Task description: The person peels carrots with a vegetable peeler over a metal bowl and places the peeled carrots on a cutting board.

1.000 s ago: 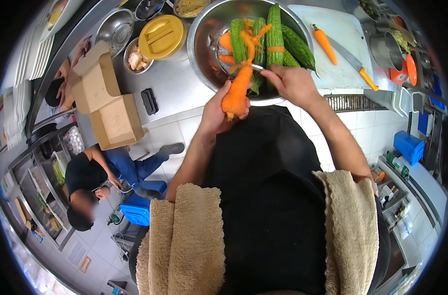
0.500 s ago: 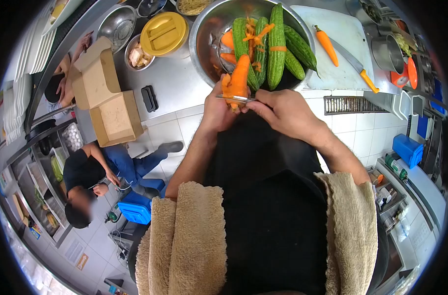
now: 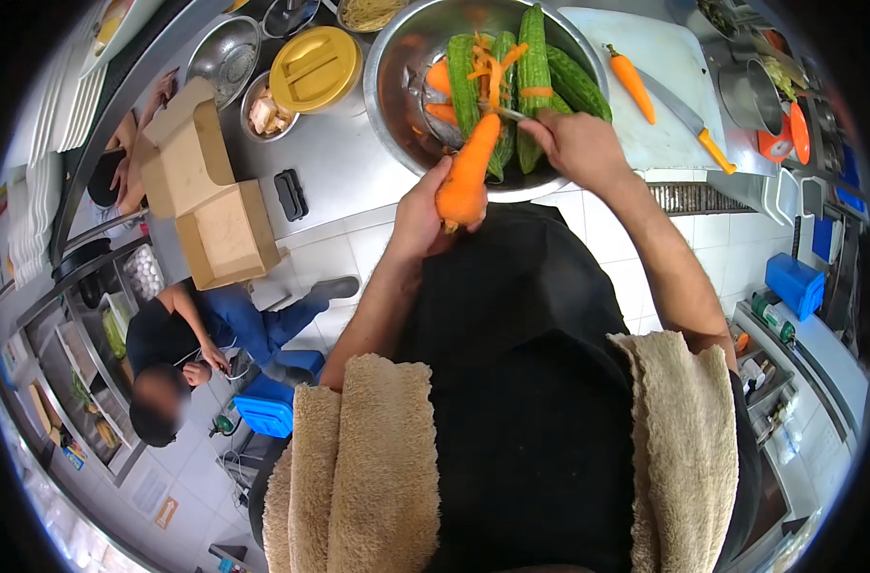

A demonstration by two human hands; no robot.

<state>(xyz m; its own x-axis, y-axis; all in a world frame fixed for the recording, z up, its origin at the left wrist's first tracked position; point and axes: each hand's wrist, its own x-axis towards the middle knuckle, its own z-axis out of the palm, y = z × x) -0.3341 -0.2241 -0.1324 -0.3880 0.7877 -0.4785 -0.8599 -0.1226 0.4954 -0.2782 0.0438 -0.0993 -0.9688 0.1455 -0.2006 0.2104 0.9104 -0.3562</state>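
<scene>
Nearest, a tan towel (image 3: 382, 458) lies beside a black apron (image 3: 530, 382). Beyond it, the left hand (image 3: 420, 212) has its fingers curled around the thick end of a carrot (image 3: 466, 181), its tip over the bowl (image 3: 394, 95). The right hand (image 3: 586, 148) has its fingers closed on a peeler (image 3: 511, 114), its head at that tip. In the bowl, peelings (image 3: 495, 74) drape over green vegetables (image 3: 464, 86). To its right, a knife (image 3: 688, 122) and another carrot (image 3: 632, 88) lie on a board (image 3: 678, 57).

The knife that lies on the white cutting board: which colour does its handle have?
The knife handle is yellow-orange; it shows best in the head view.
</scene>
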